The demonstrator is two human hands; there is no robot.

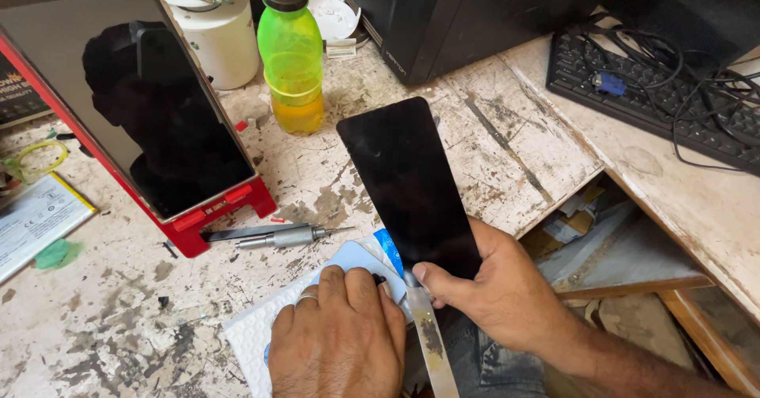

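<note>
My right hand (pixel 495 287) grips the near end of a black phone screen panel (pixel 408 180), which tilts up and away over the worn white table (pixel 95 319). A flat metal blade (pixel 431 343) runs down from under the right thumb. My left hand (pixel 340 335), with a ring on one finger, presses flat on a white padded pouch (pixel 253 331) at the table's front edge. A bit of blue and white card (pixel 385 246) shows between the two hands.
A red stand holding a large dark screen (pixel 150 105) leans at the left, a metal screwdriver (pixel 285 236) beside it. A green bottle (pixel 291 58), a white canister (pixel 218 38), a battery (pixel 32 220), a black keyboard with cables (pixel 657 89) and an open drawer (pixel 609 248) surround the spot.
</note>
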